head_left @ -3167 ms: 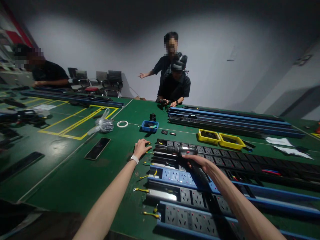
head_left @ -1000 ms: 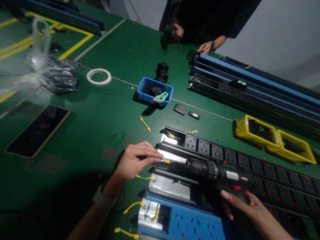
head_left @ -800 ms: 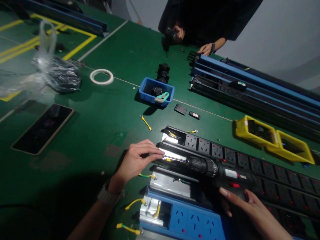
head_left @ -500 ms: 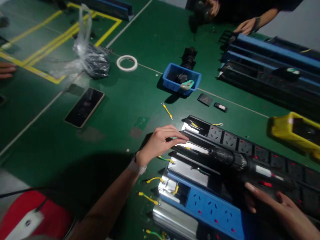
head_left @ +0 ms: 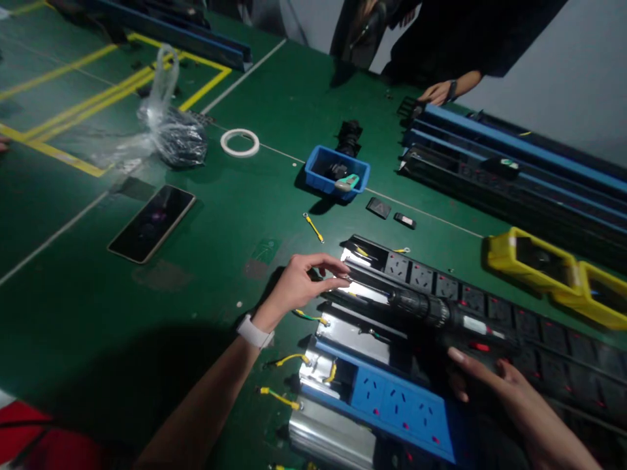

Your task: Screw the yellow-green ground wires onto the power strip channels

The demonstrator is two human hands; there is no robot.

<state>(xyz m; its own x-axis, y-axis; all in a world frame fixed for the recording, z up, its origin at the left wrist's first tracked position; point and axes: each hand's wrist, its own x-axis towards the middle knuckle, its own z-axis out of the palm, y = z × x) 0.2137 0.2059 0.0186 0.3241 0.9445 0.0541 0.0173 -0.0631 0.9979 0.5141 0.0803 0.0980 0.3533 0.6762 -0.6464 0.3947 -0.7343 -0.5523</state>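
Observation:
My right hand [head_left: 504, 385] is wrapped round a black power screwdriver [head_left: 426, 310] that lies level over the socket strips, its long bit pointing left. At the bit's tip, my left hand [head_left: 311, 281] pinches with thumb and fingertips; what lies between them is too small to make out. Beneath is a row of power strips: a black socket strip [head_left: 421, 277] behind, a blue socket strip [head_left: 396, 405] nearer me and a silver-ended strip [head_left: 333, 434] in front. Yellow-green wires [head_left: 279, 397] stick out from their left ends. A loose yellow wire [head_left: 313, 228] lies behind my left hand.
Behind the strips are a blue bin [head_left: 313, 179] with a green-handled tool and a yellow bin [head_left: 509, 264]. A phone [head_left: 151, 222], a tape ring [head_left: 240, 143] and a plastic bag [head_left: 179, 137] lie left. Another person's hand [head_left: 438, 93] touches the blue profiles at the back right.
The camera view has shifted, with things at the back now lower and further left. My hands keep nearly the same pose at the screwdriver. The other person's tool-holding hand is no longer seen with the tool raised.

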